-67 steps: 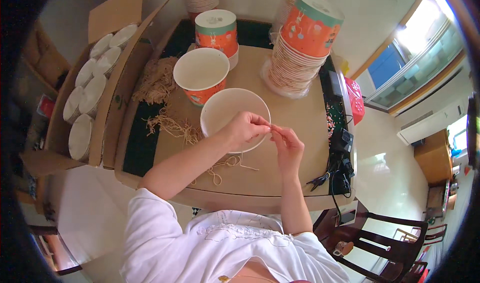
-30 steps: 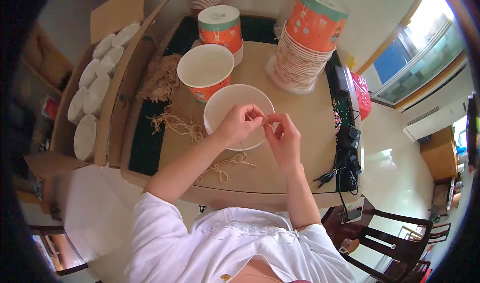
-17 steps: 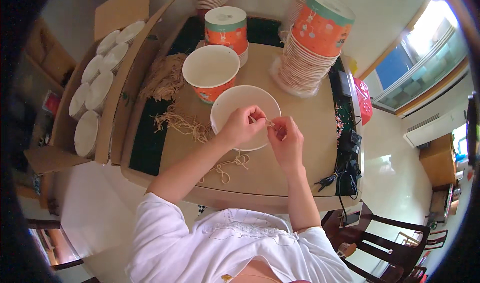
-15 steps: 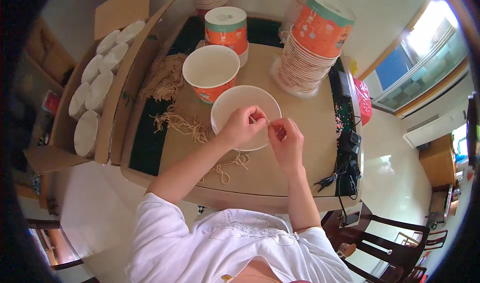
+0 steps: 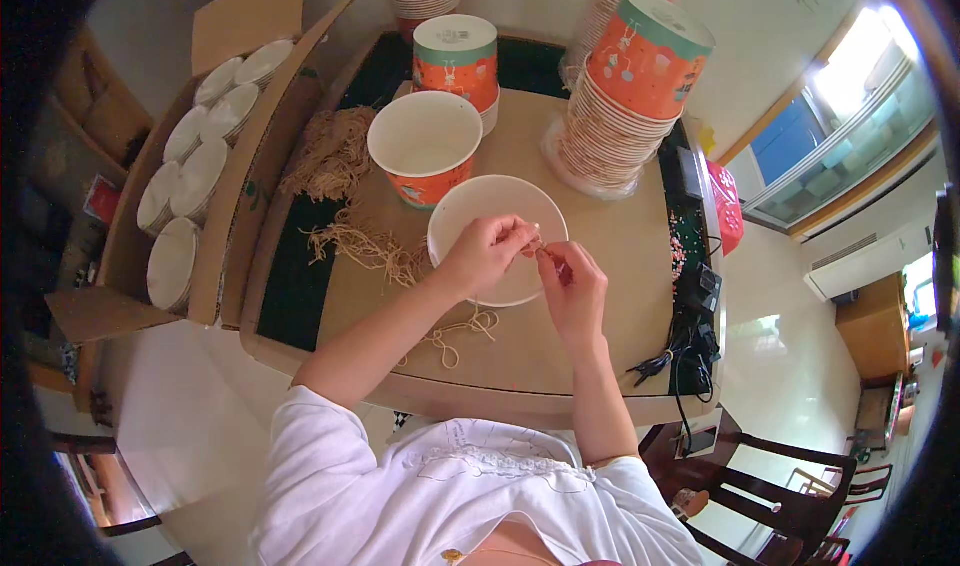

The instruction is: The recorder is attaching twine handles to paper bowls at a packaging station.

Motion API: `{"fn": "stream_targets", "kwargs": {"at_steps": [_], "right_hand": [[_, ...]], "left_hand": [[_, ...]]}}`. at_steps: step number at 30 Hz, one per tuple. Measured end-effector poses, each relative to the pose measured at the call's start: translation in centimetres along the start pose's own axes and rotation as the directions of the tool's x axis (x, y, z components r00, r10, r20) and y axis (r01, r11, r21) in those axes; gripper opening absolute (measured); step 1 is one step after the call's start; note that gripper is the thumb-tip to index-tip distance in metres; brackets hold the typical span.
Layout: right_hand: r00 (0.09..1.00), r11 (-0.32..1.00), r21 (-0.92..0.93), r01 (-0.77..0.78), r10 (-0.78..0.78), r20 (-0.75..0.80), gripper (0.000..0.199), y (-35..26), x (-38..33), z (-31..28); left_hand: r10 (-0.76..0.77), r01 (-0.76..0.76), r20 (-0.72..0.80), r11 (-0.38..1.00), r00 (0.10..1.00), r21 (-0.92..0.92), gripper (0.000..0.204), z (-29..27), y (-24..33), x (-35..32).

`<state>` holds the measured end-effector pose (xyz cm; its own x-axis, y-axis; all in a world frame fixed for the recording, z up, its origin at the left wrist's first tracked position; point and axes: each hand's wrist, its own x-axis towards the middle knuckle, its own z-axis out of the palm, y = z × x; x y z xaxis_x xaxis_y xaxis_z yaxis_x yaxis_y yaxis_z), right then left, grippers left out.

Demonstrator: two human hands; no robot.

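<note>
Above an open white-lined paper tub, both my hands pinch a thin bit of string between their fingertips. My left hand is closed, thumb against forefinger. Close beside it, my right hand is closed in the same way, the fingertips of the two almost touching. Most of the held string is hidden by the fingers. A loose length of pale string lies looped on the table below my left forearm. Behind the tub stands a second open orange paper tub.
Left of the tubs lie a tangled bundle of brown strings and looser pale strings. Upside-down tub stacks stand at the back. A cardboard box of white-ended stacks sits left. Black adapters and cables lie along the right edge.
My hands have drawn slightly closer together at the fingertips, and the fingers of my left hand have curled in more. The pinch on the string stays above the tub.
</note>
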<state>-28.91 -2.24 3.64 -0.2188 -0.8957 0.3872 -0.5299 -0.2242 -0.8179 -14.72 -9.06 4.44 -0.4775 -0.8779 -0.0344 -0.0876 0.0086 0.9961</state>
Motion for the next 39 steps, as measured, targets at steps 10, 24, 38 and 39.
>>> {"fn": "stream_targets", "kwargs": {"at_steps": [10,24,38,39], "right_hand": [[0.998,0.998,0.029,-0.059,0.059,0.008,0.006,-0.2,-0.2,0.1],[0.997,0.997,0.063,0.047,-0.043,-0.069,0.004,1.1,-0.5,0.6],[0.96,0.903,0.342,-0.261,0.205,0.191,0.005,1.8,1.3,-2.8],[0.958,0.944,0.265,-0.199,0.129,0.258,0.005,1.4,1.4,-3.4]], "left_hand": [[0.09,-0.088,-0.015,0.988,0.996,0.125,0.011,0.1,-0.7,0.0],[0.12,-0.104,-0.124,0.986,0.985,0.13,0.012,0.9,-1.8,0.5],[0.151,-0.177,0.096,0.888,0.984,0.425,0.01,-0.2,3.2,-1.4],[0.205,-0.237,0.119,0.85,0.972,0.47,0.01,-0.4,3.4,-1.5]]}}
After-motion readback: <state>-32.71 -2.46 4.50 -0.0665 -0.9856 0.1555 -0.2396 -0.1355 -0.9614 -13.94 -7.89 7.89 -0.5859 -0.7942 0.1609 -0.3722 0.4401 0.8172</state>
